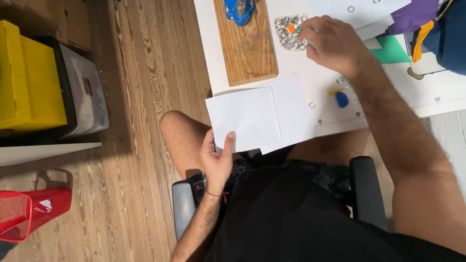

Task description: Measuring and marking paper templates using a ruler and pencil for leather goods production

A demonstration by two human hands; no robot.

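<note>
Your left hand [217, 157] pinches the near corner of a white paper sheet [245, 118], thumb on top. The sheet juts over the near edge of the white table [206, 43], its long side running left to right, slightly tilted. Your right hand [331, 42] curls over a pile of small silver metal rings [287, 32] in a clear bag, fingertips in them; what they grip is hidden. A grained wooden board [247, 48] carries a blue metal press [239, 9]. The floor [141, 73] is plank wood.
</note>
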